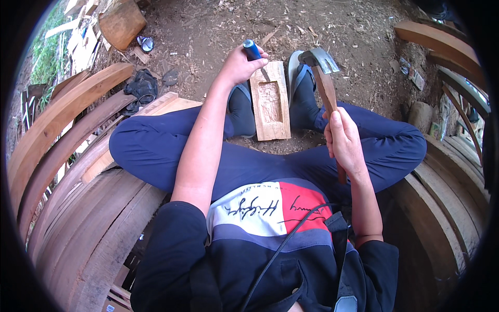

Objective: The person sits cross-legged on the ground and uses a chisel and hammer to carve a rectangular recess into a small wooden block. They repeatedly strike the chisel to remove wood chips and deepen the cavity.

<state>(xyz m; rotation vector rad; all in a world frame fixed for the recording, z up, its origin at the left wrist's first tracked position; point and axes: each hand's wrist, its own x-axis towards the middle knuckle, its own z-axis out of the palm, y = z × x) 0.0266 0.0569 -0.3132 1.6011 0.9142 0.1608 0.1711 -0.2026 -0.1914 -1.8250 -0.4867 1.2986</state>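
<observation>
Between my feet lies a pale wooden block (283, 99) with a rough rectangular hollow cut into its upper face. My left hand (242, 64) is closed round a chisel (251, 49) with a blue handle. Its blade slants down to the far end of the hollow; whether the edge touches the wood I cannot tell. In my right hand (343, 136) is a claw hammer (326, 88), gripped by its wooden handle. The metal head is raised to the right of the block, above my right foot, and the handle's end sticks out below my fist.
My sandalled feet (302, 96) flank the block. Wood chips litter the dirt floor (208, 31). Curved timber pieces (67, 114) stand at the left, with more (439, 39) at the right. A log chunk (122, 23) and a dark crumpled bag (141, 88) lie at the far left.
</observation>
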